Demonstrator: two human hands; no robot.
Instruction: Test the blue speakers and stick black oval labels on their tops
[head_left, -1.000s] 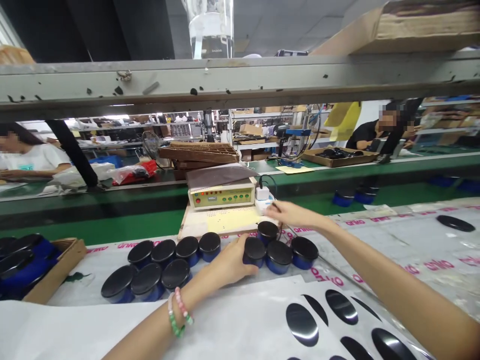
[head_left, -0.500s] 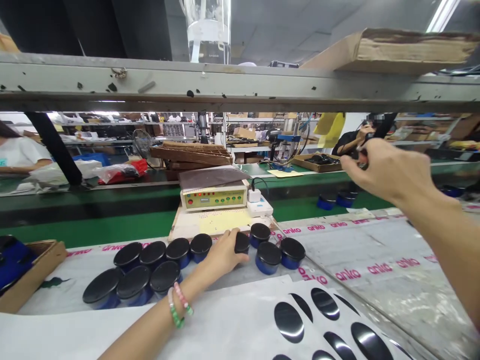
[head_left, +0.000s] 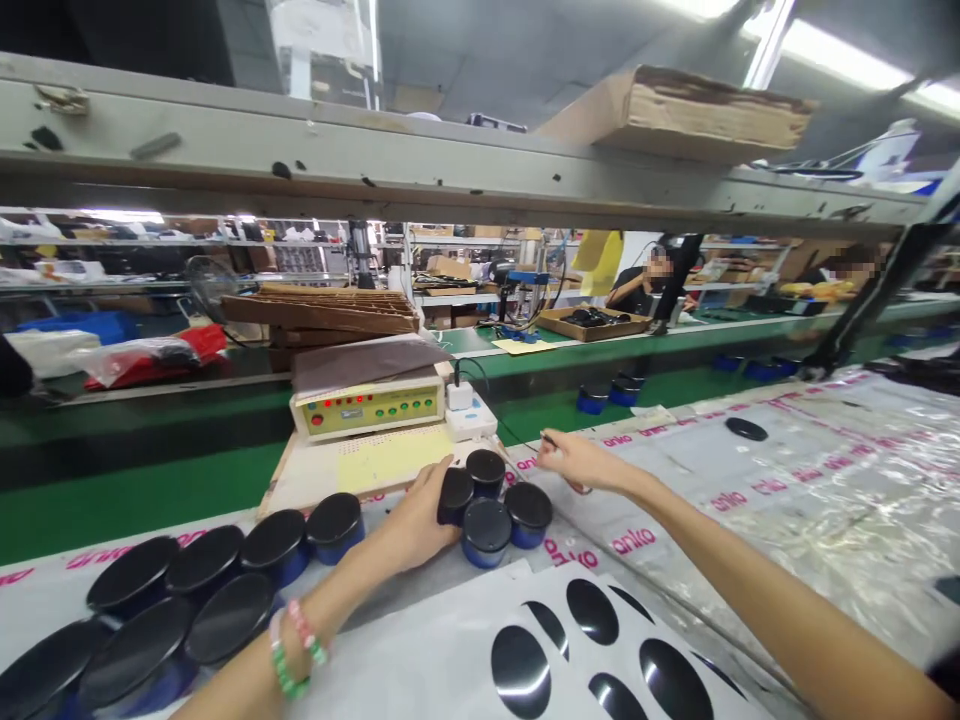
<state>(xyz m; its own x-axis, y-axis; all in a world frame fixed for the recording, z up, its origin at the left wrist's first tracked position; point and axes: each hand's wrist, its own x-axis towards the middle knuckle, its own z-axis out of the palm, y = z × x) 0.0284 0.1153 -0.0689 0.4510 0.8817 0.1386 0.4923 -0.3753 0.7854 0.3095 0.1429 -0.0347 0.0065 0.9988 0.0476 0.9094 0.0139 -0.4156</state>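
My left hand [head_left: 420, 520] is closed around the side of a round blue piece with a glossy black top [head_left: 455, 494]. Three similar blue pieces, among them one in front [head_left: 486, 530], stand close beside it. To the right, my right hand [head_left: 581, 462] is held just above the plastic-covered bench, fingers pinched together. A small dark tip shows at those fingers, but what it belongs to is hidden. Several more black-topped pieces [head_left: 274, 545] stand in two rows left of my left hand. A white sheet with black oval discs [head_left: 521, 670] lies in front.
Behind the pieces sits a control box with lit buttons [head_left: 367, 408], beside a white plug adapter [head_left: 469, 412]. A loose black disc [head_left: 746, 429] lies on the plastic sheeting. A green conveyor [head_left: 187, 480] runs behind; a shelf beam [head_left: 420, 165] crosses overhead. Another person [head_left: 637, 285] sits beyond.
My right hand has come down and inward from its raised position, nearer the left hand. The left hand keeps its grip on the round piece. The view has turned to the right.
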